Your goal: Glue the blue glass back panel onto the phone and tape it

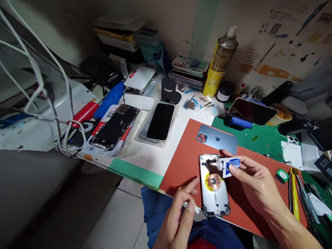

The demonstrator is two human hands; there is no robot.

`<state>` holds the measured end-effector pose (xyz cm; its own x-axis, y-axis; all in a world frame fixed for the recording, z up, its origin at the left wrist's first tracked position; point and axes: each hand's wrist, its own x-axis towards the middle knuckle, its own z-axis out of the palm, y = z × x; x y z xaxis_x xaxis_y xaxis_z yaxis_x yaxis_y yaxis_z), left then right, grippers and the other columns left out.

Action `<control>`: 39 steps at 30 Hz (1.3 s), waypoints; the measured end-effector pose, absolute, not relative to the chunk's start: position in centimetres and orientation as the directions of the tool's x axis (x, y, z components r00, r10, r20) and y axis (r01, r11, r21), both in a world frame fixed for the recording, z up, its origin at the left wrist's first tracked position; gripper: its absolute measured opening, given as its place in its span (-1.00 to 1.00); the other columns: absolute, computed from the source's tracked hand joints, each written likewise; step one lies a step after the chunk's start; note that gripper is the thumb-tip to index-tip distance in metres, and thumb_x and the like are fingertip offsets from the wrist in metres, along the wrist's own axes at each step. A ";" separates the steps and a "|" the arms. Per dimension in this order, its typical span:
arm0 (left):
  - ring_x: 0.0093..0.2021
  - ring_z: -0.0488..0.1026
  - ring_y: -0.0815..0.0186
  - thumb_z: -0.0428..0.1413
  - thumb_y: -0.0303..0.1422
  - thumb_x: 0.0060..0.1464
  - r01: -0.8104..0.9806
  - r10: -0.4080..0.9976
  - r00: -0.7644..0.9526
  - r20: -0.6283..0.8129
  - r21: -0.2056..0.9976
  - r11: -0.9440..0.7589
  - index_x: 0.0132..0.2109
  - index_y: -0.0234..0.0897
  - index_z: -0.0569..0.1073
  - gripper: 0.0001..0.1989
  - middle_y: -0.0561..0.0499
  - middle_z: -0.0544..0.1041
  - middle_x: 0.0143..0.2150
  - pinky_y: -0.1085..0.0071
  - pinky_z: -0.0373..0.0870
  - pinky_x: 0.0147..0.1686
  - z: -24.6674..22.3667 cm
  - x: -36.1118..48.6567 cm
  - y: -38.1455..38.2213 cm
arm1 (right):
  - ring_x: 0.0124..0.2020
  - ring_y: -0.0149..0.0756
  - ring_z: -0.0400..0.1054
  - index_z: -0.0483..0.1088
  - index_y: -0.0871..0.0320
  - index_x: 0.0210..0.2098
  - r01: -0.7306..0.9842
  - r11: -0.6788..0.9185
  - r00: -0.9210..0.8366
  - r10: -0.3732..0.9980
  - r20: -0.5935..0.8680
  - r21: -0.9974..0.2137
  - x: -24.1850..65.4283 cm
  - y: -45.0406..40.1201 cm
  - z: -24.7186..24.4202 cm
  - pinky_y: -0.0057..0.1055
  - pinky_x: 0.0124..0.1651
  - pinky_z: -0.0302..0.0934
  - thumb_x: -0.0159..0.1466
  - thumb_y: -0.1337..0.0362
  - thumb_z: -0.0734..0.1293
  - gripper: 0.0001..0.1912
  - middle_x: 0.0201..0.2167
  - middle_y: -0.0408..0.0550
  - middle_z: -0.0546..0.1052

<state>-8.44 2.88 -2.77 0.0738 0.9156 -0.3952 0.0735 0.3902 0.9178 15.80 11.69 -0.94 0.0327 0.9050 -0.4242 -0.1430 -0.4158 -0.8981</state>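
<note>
My right hand [255,178] pinches a small white-and-blue glue tube [234,162] between thumb and fingers. Its thin nozzle points left over the top of an opened phone frame [215,202], near the camera openings; whether the tip touches the frame I cannot tell. A copper charging coil with yellow edging shows in the middle of the frame. Beside the frame's lower left, my left hand [180,212] is closed on a small white cap-like piece [197,209]. Behind the frame lies a blue glass back panel [220,138] with camera holes.
An orange mat [178,166] lies beneath the frame. Tweezers and a yellow-handled tool [295,200] lie at right. A black-screened phone [160,121] and a phone screen assembly [116,126] sit to the left. At the back stand a yellow spray can [216,71] and a propped phone [252,110].
</note>
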 end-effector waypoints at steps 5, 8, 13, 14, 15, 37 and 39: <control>-0.17 0.58 0.25 -0.03 -0.32 0.47 0.242 0.998 -0.006 0.063 0.969 -0.059 -0.10 -0.06 0.40 -0.87 0.03 0.67 -0.11 0.31 0.50 -0.12 -3.6 -11.3 5.9 | -0.03 -0.02 0.59 0.70 -0.02 -0.04 -0.007 -0.404 0.151 0.904 -0.400 -0.915 18.0 11.0 -0.8 -0.21 0.05 0.48 0.22 0.02 0.66 -0.63 -0.02 0.03 0.73; -0.26 0.60 0.32 0.06 -0.47 0.31 0.369 0.958 0.071 0.277 0.885 -0.283 -0.08 -0.06 0.33 -0.84 0.10 0.63 -0.21 0.39 0.50 -0.17 -5.0 -11.9 7.8 | 0.02 0.04 0.61 0.70 -0.03 0.01 0.102 -0.414 0.208 0.898 -0.388 -0.905 18.2 10.7 -0.2 -0.22 0.06 0.53 0.19 -0.02 0.66 -0.56 0.03 0.04 0.73; -0.24 0.69 0.34 0.11 -0.51 0.16 0.543 0.894 0.149 0.423 0.721 -0.431 -0.05 -0.09 0.35 -0.74 0.08 0.69 -0.19 0.47 0.54 -0.15 -5.7 -11.9 8.6 | -0.13 0.01 0.68 0.71 -0.02 -0.03 0.330 -0.379 0.120 0.925 -0.360 -0.864 17.0 10.9 1.2 -0.33 -0.14 0.60 0.28 -0.04 0.59 -0.64 -0.07 0.04 0.76; -0.24 0.69 0.34 0.12 -0.50 0.17 0.564 0.894 0.151 0.423 0.706 -0.429 -0.06 -0.10 0.36 -0.76 0.08 0.70 -0.18 0.48 0.54 -0.13 -5.7 -12.0 8.4 | -0.20 -0.02 0.69 0.72 -0.01 -0.06 0.375 -0.350 0.106 0.936 -0.335 -0.858 16.7 10.9 1.4 -0.37 -0.21 0.60 0.30 -0.05 0.57 -0.66 -0.12 0.04 0.76; -0.24 0.69 0.35 0.12 -0.48 0.18 0.578 0.898 0.149 0.413 0.701 -0.418 -0.06 -0.10 0.37 -0.78 0.09 0.70 -0.19 0.49 0.55 -0.14 -5.7 -12.1 8.2 | -0.26 -0.05 0.69 0.72 0.00 -0.08 0.415 -0.322 0.096 0.946 -0.311 -0.851 16.4 10.8 1.6 -0.39 -0.26 0.60 0.30 -0.05 0.56 -0.68 -0.17 0.03 0.77; -0.35 0.61 0.44 0.02 -0.47 0.32 0.579 0.924 0.139 0.355 0.728 -0.367 -0.05 -0.17 0.37 -0.88 0.05 0.65 -0.19 0.54 0.49 -0.41 -5.3 -11.7 8.5 | -0.47 -0.42 0.60 0.60 -0.01 -0.05 0.744 0.207 -0.209 0.975 0.074 -0.635 13.4 13.6 2.5 -0.59 -0.37 0.49 0.50 0.26 0.42 -0.91 -0.39 -0.29 0.70; -0.34 0.61 0.44 0.02 -0.47 0.33 0.583 0.930 0.125 0.345 0.733 -0.350 -0.06 -0.16 0.37 -0.88 0.06 0.65 -0.19 0.53 0.51 -0.36 -5.0 -11.5 8.5 | -0.43 -0.41 0.62 0.60 -0.01 -0.02 0.747 0.219 -0.216 0.973 0.083 -0.628 13.4 13.5 2.3 -0.58 -0.34 0.51 0.49 0.29 0.42 -0.88 -0.37 -0.28 0.70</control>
